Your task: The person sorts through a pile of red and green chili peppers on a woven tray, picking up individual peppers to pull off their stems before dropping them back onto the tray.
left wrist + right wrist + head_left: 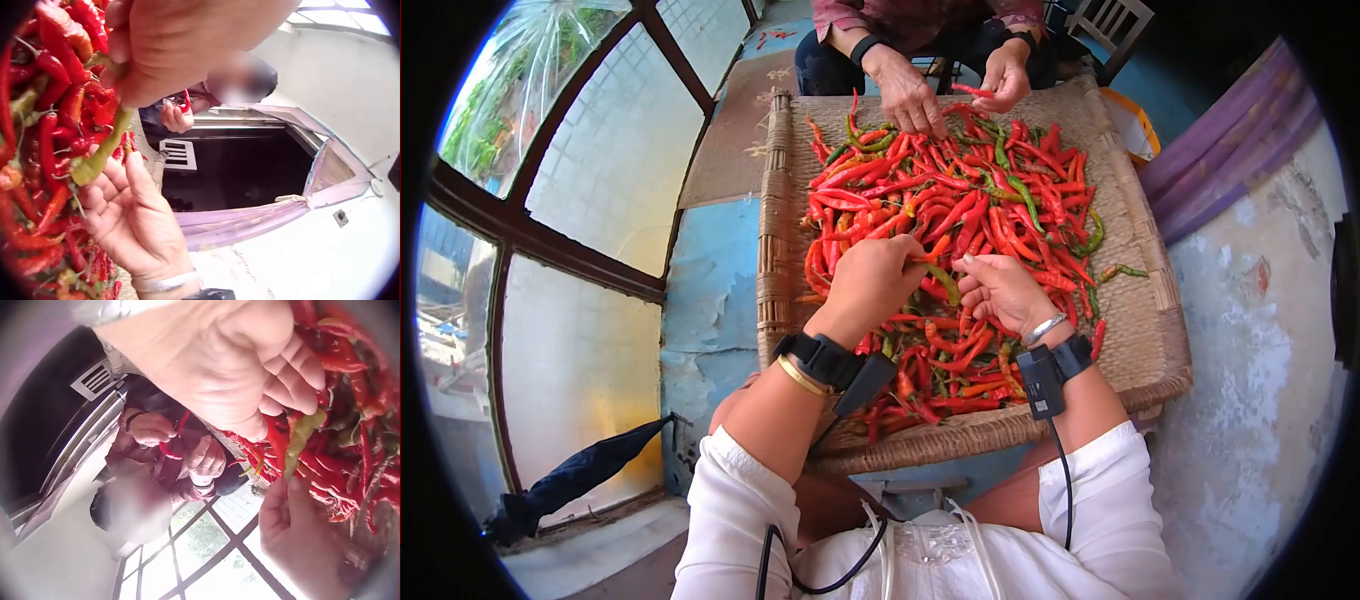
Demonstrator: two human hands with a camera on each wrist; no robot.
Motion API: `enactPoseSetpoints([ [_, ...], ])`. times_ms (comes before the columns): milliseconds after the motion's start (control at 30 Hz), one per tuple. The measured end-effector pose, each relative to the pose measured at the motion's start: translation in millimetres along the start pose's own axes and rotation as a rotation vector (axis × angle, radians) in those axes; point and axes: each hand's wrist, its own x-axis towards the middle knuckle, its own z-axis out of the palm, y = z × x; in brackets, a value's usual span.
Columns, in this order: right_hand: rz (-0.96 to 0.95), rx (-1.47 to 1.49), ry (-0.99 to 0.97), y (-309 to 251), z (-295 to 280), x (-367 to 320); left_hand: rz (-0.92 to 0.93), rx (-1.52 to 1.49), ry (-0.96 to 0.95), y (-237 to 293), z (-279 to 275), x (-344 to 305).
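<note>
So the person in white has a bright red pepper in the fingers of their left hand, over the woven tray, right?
Not the colour: the pepper in the fingers of the left hand is yellowish-green, not red, as the left wrist view shows. The person in white does hold it over the woven tray.

Two bare forearms [772,432] reach forward from the bottom of the head view, angling toward each other. The left hand [872,285] shows its back, fingers bent, thumb and fingertips drawn into a pinch. Just beside it, the right hand [1006,292] has its palm turned up and inward, fingers loosely curled, thumb apart.
</note>
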Motion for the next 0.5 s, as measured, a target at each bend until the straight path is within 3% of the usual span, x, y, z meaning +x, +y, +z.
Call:
enactPoseSetpoints([
  [167, 0.057, 0.137, -0.05, 1, -3, -1, 0.083, -0.323, -0.054, 15, -5, -11],
  [300, -0.029, 0.263, -0.108, 0, 0, -3, 0.08, -0.486, -0.245, 26, -9, -16],
  [400, -0.111, 0.262, -0.051, -14, -6, -8, 0.144, -0.344, -0.209, 19, -12, -18],
  [467, -0.188, 0.136, 0.012, -21, -17, -8, 0.151, 0.07, -0.264, 11, -16, -19],
  [500, -0.188, 0.136, 0.012, -24, -18, -8, 0.151, 0.071, -0.265, 6, -16, -19],
])
